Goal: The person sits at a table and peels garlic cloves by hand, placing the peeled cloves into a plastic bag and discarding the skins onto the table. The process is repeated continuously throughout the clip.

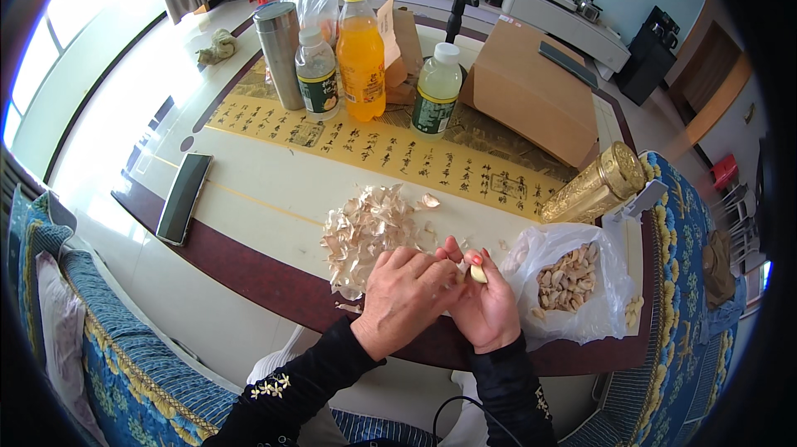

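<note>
My right hand (489,313) holds a pale garlic clove (478,273) between thumb and fingers. Right against it is my left hand (408,297), its fingers bent at the clove; whether they pinch a bit of skin cannot be told. A heap of dry garlic skins (367,229) lies on the table just beyond my left hand. To the right of my hands, an open white plastic bag (607,316) holds many unpeeled garlic cloves (566,279). Several peeled cloves (634,310) lie on the table at the bag's right side.
A phone (185,198) lies at the left. Beyond the skins stand a steel flask (280,55), an orange drink bottle (361,61), two smaller bottles, one a pale drink bottle (438,92), and a cardboard box (529,86). A gold canister (594,185) stands behind the bag.
</note>
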A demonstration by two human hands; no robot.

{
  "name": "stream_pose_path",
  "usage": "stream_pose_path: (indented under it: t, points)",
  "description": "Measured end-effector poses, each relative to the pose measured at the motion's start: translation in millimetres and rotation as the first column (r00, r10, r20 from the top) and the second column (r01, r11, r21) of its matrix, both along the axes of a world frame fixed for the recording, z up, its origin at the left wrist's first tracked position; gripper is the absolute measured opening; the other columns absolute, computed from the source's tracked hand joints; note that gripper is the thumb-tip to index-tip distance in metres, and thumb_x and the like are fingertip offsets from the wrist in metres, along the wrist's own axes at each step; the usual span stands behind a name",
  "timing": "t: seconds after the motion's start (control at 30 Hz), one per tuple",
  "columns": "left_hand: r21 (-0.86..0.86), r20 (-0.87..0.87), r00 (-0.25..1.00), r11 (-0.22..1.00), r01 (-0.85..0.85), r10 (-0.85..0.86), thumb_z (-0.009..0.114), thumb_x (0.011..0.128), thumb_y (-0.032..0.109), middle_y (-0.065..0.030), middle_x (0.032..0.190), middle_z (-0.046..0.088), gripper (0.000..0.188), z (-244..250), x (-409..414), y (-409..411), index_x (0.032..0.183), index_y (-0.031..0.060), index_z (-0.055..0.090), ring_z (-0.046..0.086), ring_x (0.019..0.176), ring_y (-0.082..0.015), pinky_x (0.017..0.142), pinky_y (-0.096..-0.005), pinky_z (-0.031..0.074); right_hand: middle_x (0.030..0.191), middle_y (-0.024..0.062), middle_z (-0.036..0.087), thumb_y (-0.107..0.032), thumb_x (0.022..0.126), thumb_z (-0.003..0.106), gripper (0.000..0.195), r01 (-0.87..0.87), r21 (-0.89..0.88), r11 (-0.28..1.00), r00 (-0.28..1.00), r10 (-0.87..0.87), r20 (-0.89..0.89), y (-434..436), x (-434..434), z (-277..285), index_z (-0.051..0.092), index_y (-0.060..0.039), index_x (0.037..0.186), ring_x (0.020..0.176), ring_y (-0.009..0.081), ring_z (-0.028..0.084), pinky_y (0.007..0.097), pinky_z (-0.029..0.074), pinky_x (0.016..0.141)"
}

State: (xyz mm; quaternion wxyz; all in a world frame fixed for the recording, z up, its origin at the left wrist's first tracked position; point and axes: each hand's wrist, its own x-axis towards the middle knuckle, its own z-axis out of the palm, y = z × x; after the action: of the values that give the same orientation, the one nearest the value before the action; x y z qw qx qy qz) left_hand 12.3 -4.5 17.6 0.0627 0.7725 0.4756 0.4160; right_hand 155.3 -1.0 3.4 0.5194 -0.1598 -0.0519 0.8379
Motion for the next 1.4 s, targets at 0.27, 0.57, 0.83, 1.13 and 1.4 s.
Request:
stream_pose_path:
  t: [0.27,0.57,0.83,1.13,1.4]
  points:
    - [-0.130,0.180,0.984,0.991,0.028,-0.004,0.070,0.071,0.010,-0.0039,0.075,0.063,0.020,1,-2,1,0.090,0.0083,0.066,0.058,0.071,-0.0219,0.067,-0.0319,0.046,0.126,0.0106,0.050,-0.029,0.100,0.034,0.029,0.022,0.115,0.993,1.000,-0.024,0.017,1,1,1,0.048,-0.0107,0.082,0.117,0.0228,0.047,0.0418,0.038,0.099]
    - [-0.203,0.275,0.961,0.979,0.032,0.026,0.066,0.074,0.007,-0.0059,0.082,0.065,0.018,12,-18,10,0.092,0.0054,0.065,0.060,0.078,-0.0228,0.072,-0.0323,0.047,0.096,0.0016,0.047,-0.017,0.099,0.039,0.015,0.070,0.373,0.925,0.625,-0.332,0.706,-4,2,21,0.050,-0.0069,0.099,0.059,0.0053,0.035,0.0205,0.034,0.055]
    - [-0.066,0.167,0.984,0.995,0.079,-0.067,0.066,0.072,0.003,-0.0048,0.081,0.064,0.019,11,-15,11,0.091,0.0066,0.065,0.059,0.076,-0.0248,0.071,-0.0330,0.048,0.084,0.0004,0.060,-0.011,0.091,0.059,0.018,-0.187,0.479,0.858,0.313,-0.411,0.856,-3,-1,13,0.059,-0.0028,0.106,0.071,0.0039,0.052,0.0190,0.044,0.065]
    - [-0.205,0.183,0.982,0.979,0.001,0.038,0.055,0.074,-0.003,-0.0084,0.079,0.064,0.018,10,-21,9,0.088,0.0041,0.064,0.060,0.071,-0.0246,0.068,-0.0309,0.049,0.087,0.0044,0.064,-0.010,0.091,0.058,0.018,-0.037,0.341,0.939,0.472,-0.284,0.835,-2,1,18,0.059,0.0021,0.104,0.082,0.0078,0.058,0.0204,0.045,0.077]
    - [-0.529,0.529,0.847,0.803,0.274,0.060,0.064,0.085,0.011,-0.0045,0.078,0.066,0.014,13,-17,4,0.092,-0.0009,0.065,0.060,0.069,-0.0084,0.062,-0.0237,0.048,0.082,0.0016,0.064,-0.019,0.092,0.058,0.019,-0.053,0.421,0.906,0.459,-0.352,0.816,-3,-3,15,0.060,-0.0043,0.102,0.053,-0.0015,0.034,0.0142,0.026,0.046]
